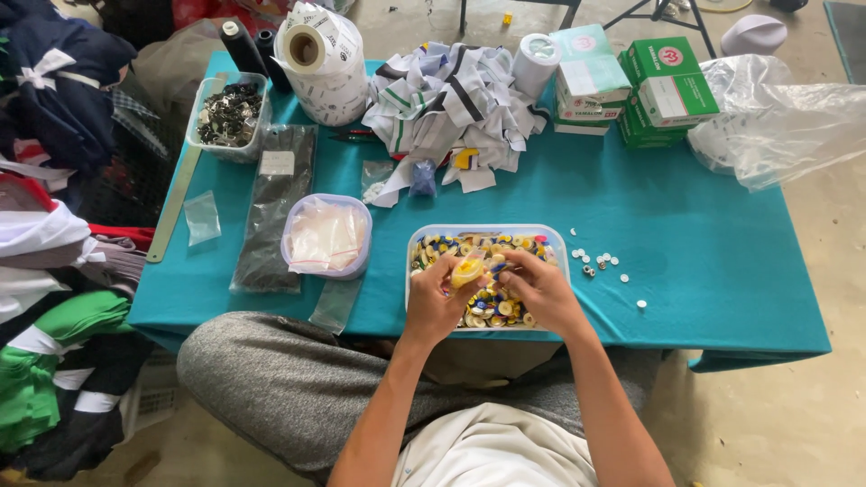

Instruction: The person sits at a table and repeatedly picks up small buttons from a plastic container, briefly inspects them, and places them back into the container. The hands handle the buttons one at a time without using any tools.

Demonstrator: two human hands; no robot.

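Note:
A clear rectangular tub (pixel 557 245) full of small yellow, blue and white bobbins stands at the near edge of a teal-covered table (pixel 704 234). Both my hands hover over it. My left hand (pixel 435 293) pinches a small yellow bobbin (pixel 467 271) between thumb and fingers. My right hand (pixel 536 287) is curled beside it, fingertips touching the same small piece; what it grips itself is hidden.
A round tub with plastic bags (pixel 326 236), a dark packet (pixel 271 207), a tub of metal clips (pixel 229 115), a label roll (pixel 325 63), cloth scraps (pixel 451 108), stacked boxes (pixel 631 86), loose white buttons (pixel 600 263) and a plastic sheet (pixel 785 117). Clothes pile at left.

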